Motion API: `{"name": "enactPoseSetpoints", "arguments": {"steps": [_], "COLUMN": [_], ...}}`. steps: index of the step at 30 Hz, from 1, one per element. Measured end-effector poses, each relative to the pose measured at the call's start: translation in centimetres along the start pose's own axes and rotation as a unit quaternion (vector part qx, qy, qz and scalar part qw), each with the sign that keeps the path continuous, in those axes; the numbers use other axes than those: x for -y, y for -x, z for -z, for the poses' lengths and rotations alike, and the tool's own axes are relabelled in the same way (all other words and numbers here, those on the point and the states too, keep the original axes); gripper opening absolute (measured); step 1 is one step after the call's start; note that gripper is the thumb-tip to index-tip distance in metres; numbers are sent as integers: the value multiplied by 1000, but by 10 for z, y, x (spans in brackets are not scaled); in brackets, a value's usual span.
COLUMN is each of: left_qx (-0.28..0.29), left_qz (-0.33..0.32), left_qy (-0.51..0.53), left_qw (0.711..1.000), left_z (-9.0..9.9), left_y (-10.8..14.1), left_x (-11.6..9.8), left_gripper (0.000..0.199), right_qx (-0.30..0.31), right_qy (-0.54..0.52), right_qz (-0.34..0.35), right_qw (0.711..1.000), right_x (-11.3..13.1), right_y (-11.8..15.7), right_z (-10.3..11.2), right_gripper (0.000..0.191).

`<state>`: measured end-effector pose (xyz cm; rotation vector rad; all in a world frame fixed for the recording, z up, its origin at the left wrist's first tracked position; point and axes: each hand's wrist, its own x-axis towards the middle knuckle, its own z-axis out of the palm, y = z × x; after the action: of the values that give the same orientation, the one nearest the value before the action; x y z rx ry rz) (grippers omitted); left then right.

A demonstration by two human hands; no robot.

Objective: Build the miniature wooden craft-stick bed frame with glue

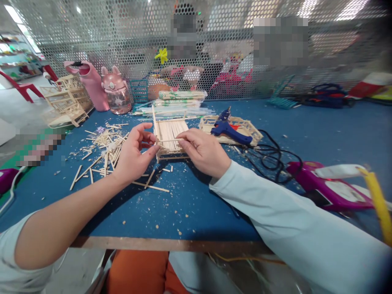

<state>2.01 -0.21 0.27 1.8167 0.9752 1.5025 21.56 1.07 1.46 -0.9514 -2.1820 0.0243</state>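
Observation:
A small frame of pale wooden sticks [170, 130] stands on the blue table between my hands, with a slatted top and a tall post at its back left. A short stick [168, 140] lies crosswise over its near part. My right hand [204, 152] pinches the right end of that stick between thumb and fingers. At the left end is my left hand [136, 153], its fingers curved and apart, the thumb tip near the frame's corner. Whether the left thumb touches the frame is hard to tell.
Loose sticks [105, 151] lie scattered at the left. A blue glue gun [231, 132] rests on a stick tray [254, 132], its black cable [275, 163] looping right toward a purple device [333, 188]. Bottles [115, 92], wrapped stick bundles [180, 98] and a mesh screen [137, 45] stand behind.

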Motion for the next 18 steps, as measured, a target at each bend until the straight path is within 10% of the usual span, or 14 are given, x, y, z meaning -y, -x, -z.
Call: {"name": "enactPoseSetpoints", "arguments": {"steps": [18], "left_qx": [-12], "left_qz": [-9], "left_qy": [-15], "left_qw": [1000], "left_z": [-2], "left_y": [1], "left_x": [1], "left_gripper": [43], "right_qx": [0], "right_qy": [-5], "right_qz": [-1], "right_qw": [1000], "right_x": [-1], "right_y": [0], "right_z": [-1], "right_gripper": [25]}}
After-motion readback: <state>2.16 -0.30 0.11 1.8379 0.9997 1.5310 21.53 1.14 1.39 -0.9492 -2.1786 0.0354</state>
